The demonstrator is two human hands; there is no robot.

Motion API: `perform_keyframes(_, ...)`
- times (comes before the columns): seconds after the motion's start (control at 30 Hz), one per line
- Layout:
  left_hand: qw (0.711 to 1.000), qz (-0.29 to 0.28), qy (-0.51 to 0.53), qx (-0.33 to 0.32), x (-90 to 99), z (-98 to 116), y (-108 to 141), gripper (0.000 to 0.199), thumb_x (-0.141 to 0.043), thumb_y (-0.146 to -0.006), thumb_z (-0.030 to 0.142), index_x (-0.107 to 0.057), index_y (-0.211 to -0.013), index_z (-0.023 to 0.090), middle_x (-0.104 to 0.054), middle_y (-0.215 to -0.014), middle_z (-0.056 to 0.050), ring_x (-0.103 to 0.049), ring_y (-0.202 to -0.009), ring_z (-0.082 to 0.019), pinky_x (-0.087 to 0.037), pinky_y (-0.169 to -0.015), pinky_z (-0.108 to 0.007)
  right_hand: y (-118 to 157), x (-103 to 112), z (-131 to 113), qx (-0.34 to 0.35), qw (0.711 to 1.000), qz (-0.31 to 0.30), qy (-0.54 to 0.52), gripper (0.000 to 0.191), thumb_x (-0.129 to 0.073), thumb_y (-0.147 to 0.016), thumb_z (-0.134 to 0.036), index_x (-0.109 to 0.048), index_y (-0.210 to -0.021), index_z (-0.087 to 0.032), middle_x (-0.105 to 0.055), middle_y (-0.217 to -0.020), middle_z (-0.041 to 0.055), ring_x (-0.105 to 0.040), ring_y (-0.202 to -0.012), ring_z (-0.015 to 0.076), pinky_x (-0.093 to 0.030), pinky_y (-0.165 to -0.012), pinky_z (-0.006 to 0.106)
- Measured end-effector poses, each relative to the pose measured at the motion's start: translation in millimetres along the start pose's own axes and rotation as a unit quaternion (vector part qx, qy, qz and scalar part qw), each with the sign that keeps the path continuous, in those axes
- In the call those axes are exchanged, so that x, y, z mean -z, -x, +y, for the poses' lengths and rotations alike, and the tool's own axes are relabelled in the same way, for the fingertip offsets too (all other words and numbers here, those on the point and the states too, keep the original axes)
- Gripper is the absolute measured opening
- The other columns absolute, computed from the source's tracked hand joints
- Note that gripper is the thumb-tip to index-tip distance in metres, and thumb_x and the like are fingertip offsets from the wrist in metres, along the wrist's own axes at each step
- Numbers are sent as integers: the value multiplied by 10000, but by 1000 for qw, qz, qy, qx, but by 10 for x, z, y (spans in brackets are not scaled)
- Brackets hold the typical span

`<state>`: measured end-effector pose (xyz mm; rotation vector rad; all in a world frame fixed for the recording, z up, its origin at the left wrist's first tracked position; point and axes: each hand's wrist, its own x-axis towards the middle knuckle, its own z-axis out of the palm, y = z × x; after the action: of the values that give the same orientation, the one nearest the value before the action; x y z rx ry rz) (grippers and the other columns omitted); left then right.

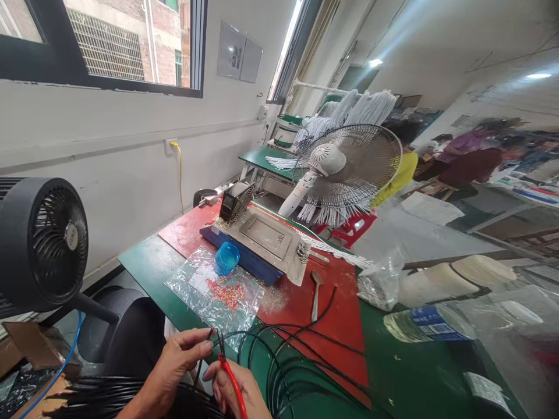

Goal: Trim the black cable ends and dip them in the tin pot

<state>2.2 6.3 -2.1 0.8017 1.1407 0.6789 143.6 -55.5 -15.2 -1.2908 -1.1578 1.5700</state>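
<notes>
My left hand point(183, 352) pinches a black cable point(198, 372) near its end, thumb against fingertips. Close beside it, my right hand point(240, 387) is wrapped round red-handled pliers point(231, 377), whose slim dark jaws point up near the cable end. Whether the jaws touch the cable I cannot tell. Loops of black cable point(273, 343) spread across the table to the right of my hands. A thick bundle of black cables point(100, 396) lies at the lower left, behind my left forearm.
A clear plastic bag point(196, 302) with small red and yellow bits point(227, 294) and a blue cup point(226, 258) lies ahead. Beyond stands a soldering-pot-like metal box point(266, 235); a spoon point(315, 294) rests right. Fans point(43, 244) stand left and at the back. People sit far right.
</notes>
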Motion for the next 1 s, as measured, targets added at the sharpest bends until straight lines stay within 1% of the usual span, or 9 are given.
perform_keyframes(0.1,1000,-23,8,-11,11,-10,13,496,-764,-570,479,-725,-937,149,-600,-599,-10,-309,-500,-113,-215,-482,-268,4,2,-55,-32,998,-35,-33,616,-418,-757,-714,-634,-820,-140,-439,-563,-25,-367,-449,66,-282,-446,184)
perform_keyframes(0.23,999,-36,20,-14,5,9,41,443,-759,-605,437,-724,-939,148,-619,-694,-35,-345,-541,-123,-246,-497,-267,10,-3,-86,-45,998,-34,-38,650,-429,-727,-741,-643,-803,-132,-444,-555,-26,-372,-439,63,-280,-446,187)
perform_keyframes(0.33,998,-52,10,-29,-1,15,43,410,-736,-637,431,-724,-942,157,-597,-713,-34,-376,-568,-131,-267,-509,-269,14,-13,-84,-55,997,-27,-42,666,-429,-715,-753,-655,-807,-133,-446,-543,-29,-361,-422,60,-262,-430,187)
perform_keyframes(0.43,999,-29,-16,-41,2,20,33,394,-737,-613,463,-742,-885,177,-558,-667,-17,-396,-568,-141,-303,-526,-278,26,-29,-103,-66,995,-25,-66,663,-440,-707,-754,-665,-812,-139,-448,-539,-29,-358,-417,56,-239,-417,183)
perform_keyframes(0.53,995,4,-60,-76,15,24,17,352,-736,-601,473,-755,-831,206,-567,-669,-24,-473,-666,-197,-373,-635,-310,49,-57,-146,-89,992,-11,-87,654,-455,-697,-754,-674,-806,-147,-452,-535,-26,-360,-417,57,-237,-413,184)
perform_keyframes(0.6,991,21,-86,-104,28,11,-3,314,-730,-609,460,-757,-814,225,-569,-678,-26,-494,-729,-221,-385,-695,-324,67,-81,-169,-105,990,11,-96,659,-470,-673,-766,-679,-793,-152,-457,-527,-26,-359,-414,57,-242,-412,186)
perform_keyframes(0.73,983,32,-104,-146,54,-55,-62,270,-718,-624,442,-758,-790,234,-509,-637,-6,-477,-683,-200,-381,-662,-310,91,-119,-181,-129,984,53,-108,677,-506,-619,-785,-683,-795,-156,-491,-548,-16,-377,-418,55,-251,-417,184)
perform_keyframes(0.87,979,25,-116,-165,70,-102,-94,245,-699,-650,424,-756,-796,235,-475,-629,3,-459,-647,-183,-361,-623,-298,102,-134,-169,-136,982,58,-117,680,-511,-609,-788,-684,-784,-154,-496,-541,-15,-381,-417,53,-261,-421,179)
perform_keyframes(1.0,977,20,-136,-166,77,-85,-75,229,-692,-661,411,-755,-796,236,-480,-628,4,-468,-653,-184,-362,-634,-299,78,-127,-121,-128,981,61,-130,645,-513,-639,-764,-673,-776,-155,-484,-530,-19,-377,-407,55,-262,-411,178)
